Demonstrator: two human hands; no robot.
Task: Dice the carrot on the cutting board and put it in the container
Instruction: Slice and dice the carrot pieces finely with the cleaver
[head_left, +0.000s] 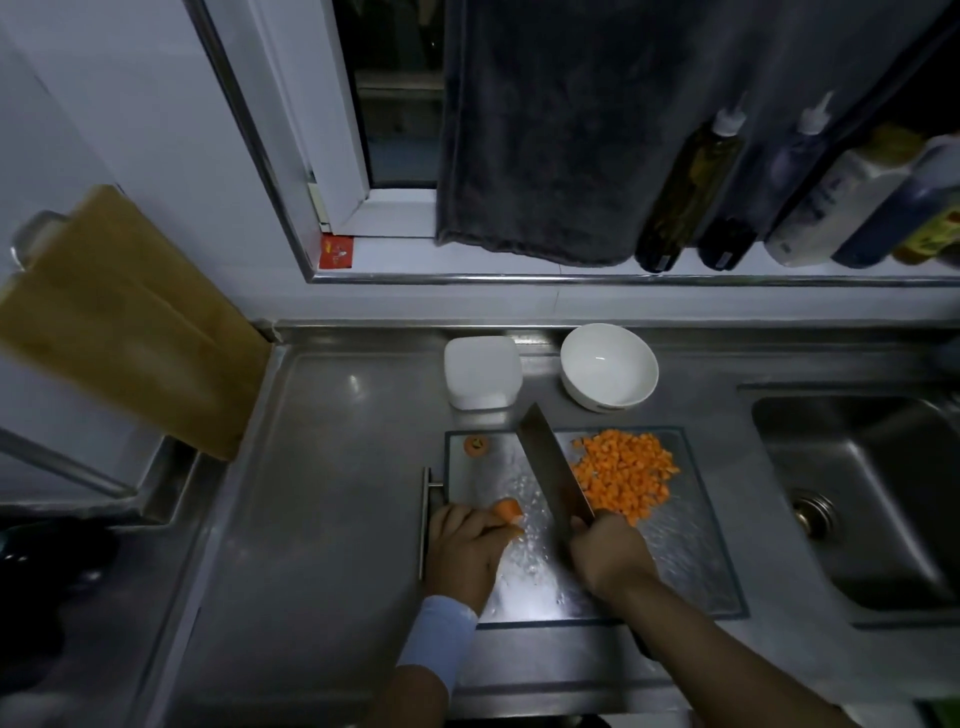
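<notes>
A glass cutting board (691, 566) lies on the steel counter. A pile of orange carrot dice (623, 473) covers its far right part. My left hand (465, 551) grips the remaining carrot piece (508, 510) at the board's left side. My right hand (613, 558) grips the handle of a cleaver (553, 467), whose blade points away between the carrot piece and the dice. A carrot end (475, 446) lies at the board's far left corner. Behind the board stand a white square container (482, 371) and a white bowl (608, 366).
A sink (872, 499) lies to the right of the board. Several bottles (691, 187) stand on the window ledge, beside a dark hanging towel (561, 130). A wooden board (124, 322) leans against the wall at the left.
</notes>
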